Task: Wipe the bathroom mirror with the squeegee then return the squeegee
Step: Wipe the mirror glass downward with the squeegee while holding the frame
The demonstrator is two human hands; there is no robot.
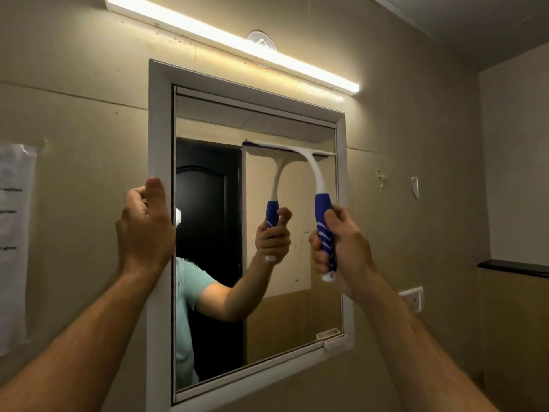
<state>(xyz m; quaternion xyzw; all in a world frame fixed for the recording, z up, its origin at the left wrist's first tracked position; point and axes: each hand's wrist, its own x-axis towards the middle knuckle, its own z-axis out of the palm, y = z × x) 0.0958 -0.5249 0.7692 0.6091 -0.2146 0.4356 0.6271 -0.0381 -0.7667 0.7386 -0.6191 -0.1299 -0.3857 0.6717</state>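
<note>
Your right hand [341, 248] was wrapped around the blue, white-striped handle of the white plastic squeegee [312, 173], fingers curled tight in a full grip with the thumb lying along the handle. The squeegee's curved white neck rose from that hand to its blade, which lay flat against the glass of the white-framed rectangular bathroom mirror [297, 307], high on the mirror's right half, just under the upper edge of the glass (the reflection doubled the tool, so a second handle showed beside the real one).

Your left hand [145, 230] was at the mirror's left frame, about midway up it, its back toward you, fingers loosely curled and the thumb pointing up alongside the frame; I could not tell whether the fingers actually gripped the frame's edge.

Above the mirror a long lit tube lamp [237, 43] ran slantwise across the beige wall. Left of the mirror a white paper sheet [13, 233] hung on the wall, and to the mirror's right, lower down, sat a white wall socket [413, 298].
</note>
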